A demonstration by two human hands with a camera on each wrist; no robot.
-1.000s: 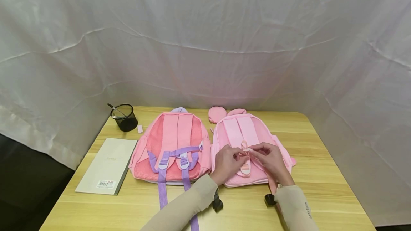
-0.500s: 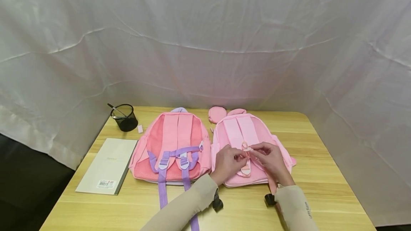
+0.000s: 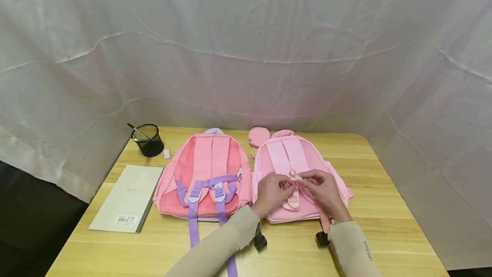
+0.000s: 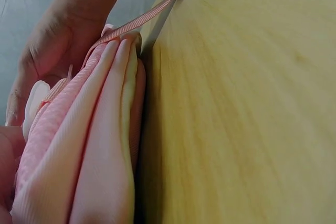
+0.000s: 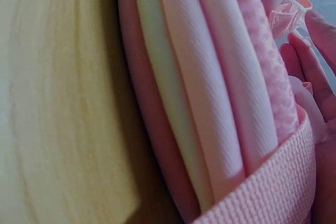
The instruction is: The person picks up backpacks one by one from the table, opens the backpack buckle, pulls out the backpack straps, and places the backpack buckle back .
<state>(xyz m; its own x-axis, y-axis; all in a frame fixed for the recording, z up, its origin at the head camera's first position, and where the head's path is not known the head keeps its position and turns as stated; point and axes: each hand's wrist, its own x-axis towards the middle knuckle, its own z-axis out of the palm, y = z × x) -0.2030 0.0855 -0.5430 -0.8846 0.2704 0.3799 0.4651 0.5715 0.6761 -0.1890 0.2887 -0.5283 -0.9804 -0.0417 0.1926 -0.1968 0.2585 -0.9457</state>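
A light pink backpack [image 3: 315, 157] lies on the table with its strap side up. Over its lower middle, both hands meet at a small white plastic buckle [image 3: 295, 178] threaded with pink webbing. My left hand [image 3: 272, 193] pinches the webbing beside the buckle from the left. From the right, my right hand [image 3: 326, 192] pinches the buckle between thumb and fingers, with webbing [image 5: 283, 20] showing near its fingertips in the right wrist view. Another white strap adjuster [image 3: 294, 202] sits just below the hands. The left wrist view mostly shows the backpack's side [image 4: 100, 145].
A coral backpack [image 3: 240, 157] with purple straps [image 3: 193, 225] lies to the left, beside the pink one. Farther left are a cream notebook [image 3: 127, 195], a black mesh pen cup [image 3: 151, 146] and a small eraser [image 3: 166, 154]. A round pink pouch [image 3: 259, 137] is behind.
The hands stay at the buckle with only slight finger movement. The whole head view has shifted slightly; the backpacks keep their places.
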